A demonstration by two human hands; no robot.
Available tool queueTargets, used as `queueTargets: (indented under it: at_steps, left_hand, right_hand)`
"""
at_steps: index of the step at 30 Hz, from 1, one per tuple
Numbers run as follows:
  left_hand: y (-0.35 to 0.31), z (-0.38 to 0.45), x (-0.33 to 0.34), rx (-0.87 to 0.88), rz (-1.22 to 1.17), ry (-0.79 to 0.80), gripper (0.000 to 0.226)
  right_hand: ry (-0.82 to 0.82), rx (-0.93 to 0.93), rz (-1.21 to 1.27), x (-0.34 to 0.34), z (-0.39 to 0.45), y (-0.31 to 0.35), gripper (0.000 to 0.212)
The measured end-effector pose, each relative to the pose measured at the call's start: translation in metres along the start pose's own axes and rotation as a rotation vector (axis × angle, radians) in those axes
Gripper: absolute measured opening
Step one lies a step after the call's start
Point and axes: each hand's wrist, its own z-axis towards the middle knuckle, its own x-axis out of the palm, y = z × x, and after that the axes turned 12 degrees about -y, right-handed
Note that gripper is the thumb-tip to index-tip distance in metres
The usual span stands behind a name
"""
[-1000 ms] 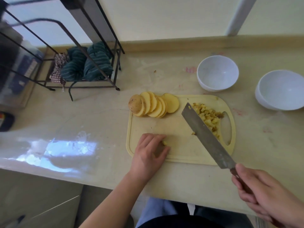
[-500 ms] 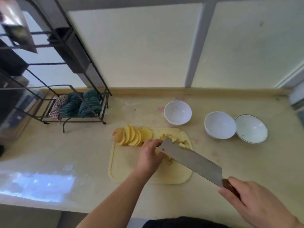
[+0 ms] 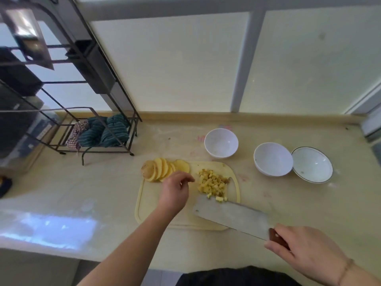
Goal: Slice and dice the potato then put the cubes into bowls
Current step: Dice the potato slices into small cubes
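Beige countertop: fanned yellow potato slices lie just left of loosely curled, empty left hand; right hand grips steel cleaver.

Soft, even daylight, fairly bright, coming through the frosted window panes behind the bench. Pale bluish glare on the glossy bench surface at lower left, washing out detail there. Only faint, diffuse shadows under the bowls and the cutting board. Strong wide-angle bending: window frame and wire rack leaning and curving toward the edges. Dark and murky at far left. Slightly soft overall, grainy, with mild blur on the left hand.
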Motion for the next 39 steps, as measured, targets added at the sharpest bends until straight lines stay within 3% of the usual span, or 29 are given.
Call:
queueTargets:
  at_steps: [2, 5, 6, 10, 23, 26, 28, 31, 33, 39]
  left_hand:
    - [-0.019, 0.007, -0.015, -0.177, -0.037, 0.165, 0.027]
    - [-0.043, 0.006, -0.020, -0.070, 0.063, 0.529, 0.012]
    - [-0.045, 0.003, -0.017, -0.007, 0.147, 0.582, 0.009]
    - [-0.036, -0.005, 0.000, 0.076, 0.314, 0.503, 0.021]
    - [-0.022, 0.004, 0.022, 0.087, 0.161, 0.412, 0.004]
    - [-0.013, 0.018, 0.016, 0.157, 0.158, 0.296, 0.010]
    - [-0.009, 0.037, 0.004, 0.219, 0.304, 0.240, 0.023]
    - [-0.005, 0.063, -0.010, 0.247, 0.702, 0.402, 0.055]
    - [-0.003, 0.072, -0.011, 0.223, 0.839, 0.480, 0.068]
    - [0.004, 0.081, -0.003, 0.236, 0.914, 0.522, 0.068]
  right_hand:
    - [0.027, -0.023, -0.038, -0.002, 0.004, 0.005, 0.088]
    - [-0.013, -0.081, -0.065, 0.002, 0.014, 0.008, 0.098]
    - [-0.029, -0.105, -0.071, 0.003, 0.018, 0.009, 0.103]
    - [-0.050, -0.178, -0.090, 0.003, 0.029, 0.015, 0.102]
    - [-0.056, -0.168, -0.106, -0.003, 0.034, 0.025, 0.105]
    - [-0.088, -0.154, -0.088, 0.002, 0.032, 0.023, 0.104]
    - [-0.116, -0.119, -0.065, 0.005, 0.030, 0.021, 0.105]
    - [-0.126, -0.075, -0.025, 0.006, 0.024, 0.023, 0.092]
    - [-0.120, -0.063, -0.007, 0.005, 0.023, 0.026, 0.085]
    - [-0.103, -0.035, -0.008, 0.006, 0.025, 0.029, 0.107]
